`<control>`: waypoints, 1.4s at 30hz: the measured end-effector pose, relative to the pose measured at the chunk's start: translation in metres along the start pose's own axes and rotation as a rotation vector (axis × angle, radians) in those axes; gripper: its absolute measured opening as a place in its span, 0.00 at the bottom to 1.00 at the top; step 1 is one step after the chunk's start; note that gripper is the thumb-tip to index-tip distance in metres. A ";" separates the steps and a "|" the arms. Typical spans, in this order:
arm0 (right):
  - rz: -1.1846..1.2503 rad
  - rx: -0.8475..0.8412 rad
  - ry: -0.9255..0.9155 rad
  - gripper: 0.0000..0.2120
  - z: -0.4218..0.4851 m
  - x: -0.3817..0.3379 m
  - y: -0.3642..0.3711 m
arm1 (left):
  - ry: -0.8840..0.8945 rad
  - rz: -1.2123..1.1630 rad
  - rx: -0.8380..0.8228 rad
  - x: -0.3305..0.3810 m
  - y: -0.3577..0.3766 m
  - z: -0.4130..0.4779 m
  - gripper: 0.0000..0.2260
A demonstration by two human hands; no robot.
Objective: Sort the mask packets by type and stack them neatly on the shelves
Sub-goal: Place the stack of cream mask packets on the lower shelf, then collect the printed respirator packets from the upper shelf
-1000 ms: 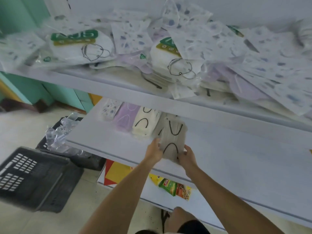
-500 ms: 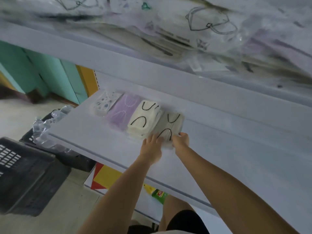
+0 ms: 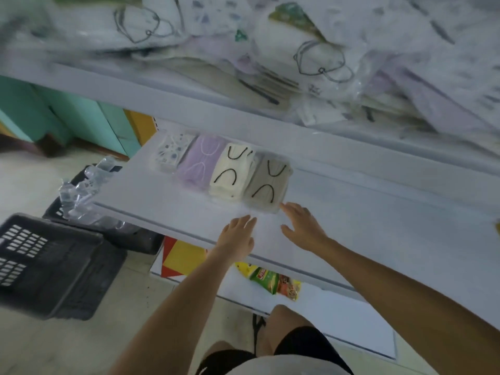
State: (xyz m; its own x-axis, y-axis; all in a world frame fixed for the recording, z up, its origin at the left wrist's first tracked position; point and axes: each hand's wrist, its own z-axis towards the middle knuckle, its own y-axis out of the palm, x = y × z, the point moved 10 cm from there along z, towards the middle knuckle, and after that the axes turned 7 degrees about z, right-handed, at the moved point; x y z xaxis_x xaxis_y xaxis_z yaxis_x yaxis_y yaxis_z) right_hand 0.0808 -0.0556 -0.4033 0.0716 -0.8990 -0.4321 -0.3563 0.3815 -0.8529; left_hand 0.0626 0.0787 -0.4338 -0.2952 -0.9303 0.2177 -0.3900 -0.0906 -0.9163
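A person is standing at a white shelving unit, looking down over both bare arms. On the middle shelf (image 3: 365,226), four stacks of mask packets are lying side by side in a row, each touching the next: a white spotted stack (image 3: 171,152) at the far left, then a lilac stack (image 3: 201,161), a cream stack (image 3: 232,171) with black ear loops, and a grey stack (image 3: 267,182) with black ear loops. The left hand (image 3: 238,236) is hovering over the shelf just in front of the row, fingers straight and holding nothing. The right hand (image 3: 303,228) is likewise spreading flat and empty, its fingertips reaching the near corner of the grey stack; contact is too blurred to judge. Above, the upper shelf (image 3: 189,104) is carrying a jumbled heap of unsorted mask packets (image 3: 311,50). Black plastic crates (image 3: 40,266) are sitting on the floor at left, one holding crumpled clear wrapping (image 3: 81,190).
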 end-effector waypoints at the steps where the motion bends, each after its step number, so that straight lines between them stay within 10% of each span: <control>1: -0.045 -0.037 -0.045 0.27 -0.015 -0.010 0.002 | 0.020 -0.006 -0.018 0.001 0.000 -0.013 0.25; 16: 0.171 0.250 -0.576 0.21 -0.146 -0.322 -0.108 | 0.012 0.030 0.374 -0.066 -0.114 -0.206 0.18; 25: 0.218 0.457 -0.570 0.19 -0.156 -0.350 -0.188 | -0.041 -0.262 0.951 -0.092 -0.275 -0.263 0.13; 30: 0.275 0.496 -0.589 0.18 -0.132 -0.362 -0.214 | -0.403 -0.686 1.214 -0.159 -0.332 -0.287 0.13; 42: 0.304 0.455 -0.664 0.18 -0.041 -0.420 -0.244 | -0.539 -0.793 0.850 -0.240 -0.363 -0.214 0.27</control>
State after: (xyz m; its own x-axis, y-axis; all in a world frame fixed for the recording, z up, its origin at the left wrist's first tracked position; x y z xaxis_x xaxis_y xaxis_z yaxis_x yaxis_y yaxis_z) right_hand 0.0999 0.2199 -0.0015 0.6142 -0.4859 -0.6218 -0.0508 0.7620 -0.6456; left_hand 0.0886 0.4106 -0.0815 0.2282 -0.5251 0.8199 0.4396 -0.6958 -0.5680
